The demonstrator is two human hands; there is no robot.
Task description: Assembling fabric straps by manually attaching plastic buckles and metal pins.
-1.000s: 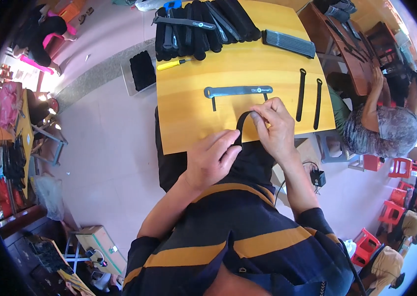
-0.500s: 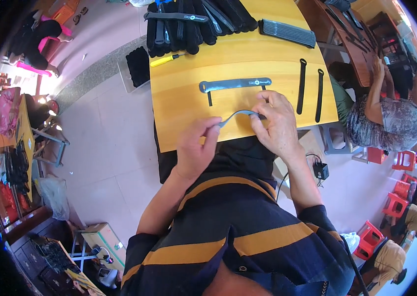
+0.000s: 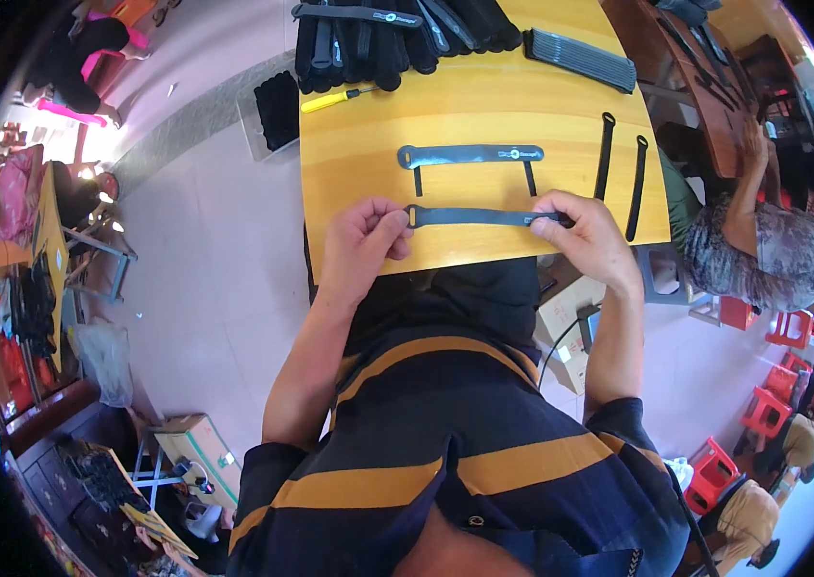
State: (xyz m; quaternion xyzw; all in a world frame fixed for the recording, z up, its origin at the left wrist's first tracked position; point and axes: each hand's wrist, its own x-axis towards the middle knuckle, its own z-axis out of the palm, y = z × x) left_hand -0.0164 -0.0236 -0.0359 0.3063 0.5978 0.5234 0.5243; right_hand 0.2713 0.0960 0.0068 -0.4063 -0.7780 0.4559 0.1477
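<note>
My left hand point(image 3: 365, 245) pinches the slotted end of a grey hook-and-loop strap point(image 3: 474, 216) between thumb and fingers. The strap's other end is in a pinch of my right hand point(image 3: 588, 236), which covers part of it. It stretches nearly straight between them, over the table's near edge. Just beyond it a similar grey strap point(image 3: 465, 155) lies flat on the yellow table point(image 3: 359, 144). Two short black strips point(image 3: 418, 181) stick out from under that strap toward me. To the right, two narrow black straps point(image 3: 605, 154) lie lengthwise.
A heap of black straps point(image 3: 368, 58) covers the far left of the table, beside a yellow-handled tool point(image 3: 328, 100). A neat stack of straps point(image 3: 580, 61) lies far right. A tray of black pieces point(image 3: 278, 111) stands left of the table. A co-worker point(image 3: 763, 231) sits at right.
The strap in my hands was bowed and twisted; now it is drawn out nearly straight. My hands have moved farther apart, the right one to the right. The view has shifted slightly.
</note>
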